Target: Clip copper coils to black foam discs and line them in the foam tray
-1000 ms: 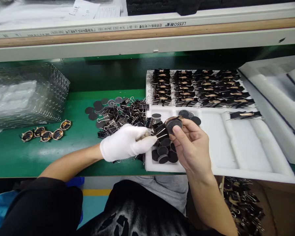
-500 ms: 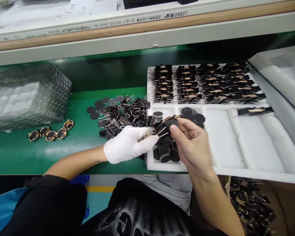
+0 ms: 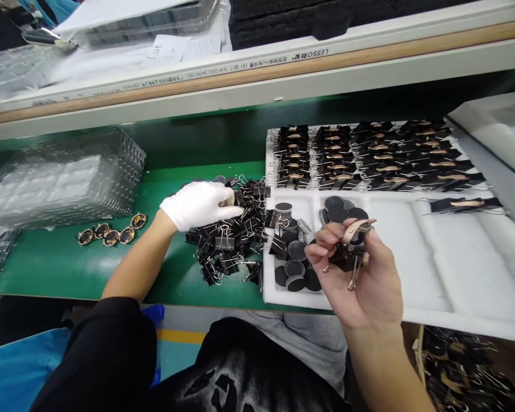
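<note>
My left hand [image 3: 201, 203], in a white glove, reaches over a heap of black binder clips [image 3: 225, 243]. Thumb and fingers are a little apart around the top of the heap; whether they touch a clip is hard to see. My bare right hand [image 3: 369, 280] is closed around a round black-padded piece with a gold-coloured rim [image 3: 355, 230]. A black binder clip with wire handles [image 3: 355, 269] is on this piece, partly covered by the fingers. Black discs [image 3: 296, 250] lie below and beside it in a white foam tray [image 3: 395, 246].
Rows of clipped gold-rimmed pieces [image 3: 381, 154] fill the back of the tray area. Round gold-rimmed lens pieces [image 3: 110, 237] lie left on the green table [image 3: 60, 269], before stacked clear plastic trays [image 3: 68, 183]. A shelf edge [image 3: 189, 86] crosses above. More clips fill a box [image 3: 463, 366] lower right.
My left hand has left the piece in my right hand and moved left to the clip heap. My right hand has turned palm up, still holding the piece. The view has shifted.
</note>
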The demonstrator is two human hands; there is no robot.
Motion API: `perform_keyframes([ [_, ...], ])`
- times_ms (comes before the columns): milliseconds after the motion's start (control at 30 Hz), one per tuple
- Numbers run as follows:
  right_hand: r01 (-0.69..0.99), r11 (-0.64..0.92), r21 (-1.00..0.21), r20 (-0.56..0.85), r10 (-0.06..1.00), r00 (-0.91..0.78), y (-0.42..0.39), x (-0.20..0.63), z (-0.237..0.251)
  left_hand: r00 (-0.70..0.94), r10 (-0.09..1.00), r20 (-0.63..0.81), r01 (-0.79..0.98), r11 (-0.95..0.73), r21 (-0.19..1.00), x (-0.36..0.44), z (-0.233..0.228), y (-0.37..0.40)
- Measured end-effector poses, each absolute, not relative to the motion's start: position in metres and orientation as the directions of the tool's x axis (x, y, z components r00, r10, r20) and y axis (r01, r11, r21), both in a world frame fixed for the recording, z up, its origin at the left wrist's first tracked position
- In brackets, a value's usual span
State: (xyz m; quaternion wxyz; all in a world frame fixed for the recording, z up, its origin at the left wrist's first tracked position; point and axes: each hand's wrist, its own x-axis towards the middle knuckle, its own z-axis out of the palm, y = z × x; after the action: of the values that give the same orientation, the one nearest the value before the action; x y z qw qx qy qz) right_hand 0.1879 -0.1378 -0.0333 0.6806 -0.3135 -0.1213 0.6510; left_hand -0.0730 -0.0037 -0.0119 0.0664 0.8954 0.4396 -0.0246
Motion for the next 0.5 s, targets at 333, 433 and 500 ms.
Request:
perform_keyframes([
  [333, -0.58, -0.209, -0.788, -0.166, 0.978, -0.127, -0.146, 0.166, -0.048, 0.322, 0.913, 0.25, 0.536, -0.394, 0.746, -0.061, 0.005, -0.018],
  [433, -0.468, -0.056, -0.882, 0.001, 0.993, -0.12, -0.143, 0.153, -0.054, 0.214, 0.952, 0.22, 0.36, -0.287, 0.888, -0.039, 0.004, -0.044],
  [500, -0.402, 0.045, -0.915, 0.082, 0.994, -0.076, -0.142, 0.15, -0.057, 0.261, 0.949, 0.179, 0.371, -0.269, 0.889, -0.031, 0.002, -0.058],
])
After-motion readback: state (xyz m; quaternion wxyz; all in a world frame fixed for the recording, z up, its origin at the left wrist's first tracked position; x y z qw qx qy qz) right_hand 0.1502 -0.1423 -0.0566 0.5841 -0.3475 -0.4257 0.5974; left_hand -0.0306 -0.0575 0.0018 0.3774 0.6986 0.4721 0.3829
